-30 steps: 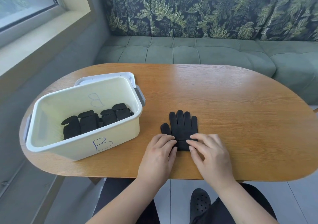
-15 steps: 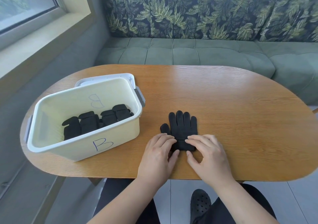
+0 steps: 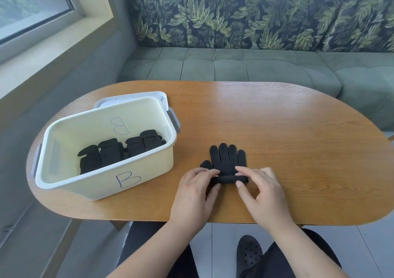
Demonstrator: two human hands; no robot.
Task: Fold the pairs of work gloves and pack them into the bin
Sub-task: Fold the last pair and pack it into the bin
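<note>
A pair of black work gloves lies flat on the wooden table, fingers pointing away from me. Its cuff end is rolled up into a short tube near my hands. My left hand pinches the left end of that roll between thumb and fingers. My right hand pinches the right end in the same way. To the left stands a cream bin marked "B", with several folded black gloves lying on its bottom.
A white lid lies under the far side of the bin. A green sofa with leaf-print cushions runs behind the table. A window sill is at the left. My knees and a black shoe show below the table's near edge.
The cuff end of the gloves has been rolled up away from me. Both hands shifted slightly forward with it, their fingers now curled round the roll.
</note>
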